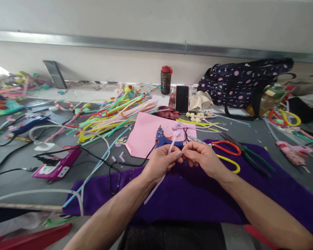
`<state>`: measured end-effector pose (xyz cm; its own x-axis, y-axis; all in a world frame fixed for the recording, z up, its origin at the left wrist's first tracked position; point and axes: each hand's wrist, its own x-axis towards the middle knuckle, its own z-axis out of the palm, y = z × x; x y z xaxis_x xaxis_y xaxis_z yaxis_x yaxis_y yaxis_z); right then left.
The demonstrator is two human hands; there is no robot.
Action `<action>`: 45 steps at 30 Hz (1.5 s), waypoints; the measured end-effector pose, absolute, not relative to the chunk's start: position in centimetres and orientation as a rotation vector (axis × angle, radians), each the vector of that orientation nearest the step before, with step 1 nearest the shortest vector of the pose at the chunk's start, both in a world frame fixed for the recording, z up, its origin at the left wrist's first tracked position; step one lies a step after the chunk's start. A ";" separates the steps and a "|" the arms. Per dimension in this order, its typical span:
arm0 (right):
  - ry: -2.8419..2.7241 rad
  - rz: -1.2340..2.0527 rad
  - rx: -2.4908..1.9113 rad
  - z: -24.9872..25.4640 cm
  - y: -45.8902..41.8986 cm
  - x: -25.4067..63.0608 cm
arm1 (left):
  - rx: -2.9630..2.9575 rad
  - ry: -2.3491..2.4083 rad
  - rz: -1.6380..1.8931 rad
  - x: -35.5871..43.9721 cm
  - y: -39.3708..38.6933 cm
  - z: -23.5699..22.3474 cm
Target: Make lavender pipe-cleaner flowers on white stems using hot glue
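My left hand (pixel 165 160) is closed around a pale lilac pipe cleaner (pixel 154 190), which slants up through the fingers to a small rounded lilac head. Fingertip to fingertip with it, my right hand (pixel 201 157) is closed in a pinch; whatever it grips is too small to make out. Just beyond the hands lies a blue glue gun (pixel 163 138) on a sheet of pink paper (pixel 143 133). Scissors with red and yellow handles (pixel 228 147) and dark green-handled pliers (pixel 255 158) lie close to my right hand. A purple cloth (pixel 198 201) spreads under both hands.
A magenta power strip (pixel 58 165) with black and white cords sits at left. Behind are a heap of coloured pipe cleaners (pixel 114 116), a bottle (pixel 166 80), a phone (pixel 182 99) and a patterned bag (pixel 234 83). A pink glue gun (pixel 293 152) lies at right.
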<state>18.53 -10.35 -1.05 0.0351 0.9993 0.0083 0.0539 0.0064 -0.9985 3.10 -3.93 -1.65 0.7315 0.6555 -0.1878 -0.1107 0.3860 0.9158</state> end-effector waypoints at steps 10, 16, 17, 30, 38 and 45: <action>-1.024 1.502 -1.057 -1.6 -9.9 19.3 | 1.116 0.535 0.484 2.9 -3.9 -1.4; -0.995 1.571 -0.992 -2.1 -9.6 19.5 | 1.116 0.501 0.455 2.8 -4.0 -1.4; -0.991 1.573 -0.996 -2.2 -9.6 19.5 | 1.120 0.503 0.451 2.8 -4.1 -1.4; -0.975 1.595 -1.044 -1.8 -9.9 19.7 | 1.165 0.498 0.464 2.7 -4.1 -1.0; -1.107 1.573 -0.946 -1.4 -10.3 19.8 | 1.166 0.476 0.420 2.7 -4.1 -1.2; -1.080 1.636 -0.911 -1.6 -10.1 20.0 | 1.134 0.464 0.394 3.0 -4.2 -1.2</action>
<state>20.05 -10.10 -1.61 -0.2809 0.9562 -0.0821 -0.3002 -0.1687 -0.9388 3.04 -4.22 -1.22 0.8386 0.5231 -0.1519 -0.0651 0.3732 0.9255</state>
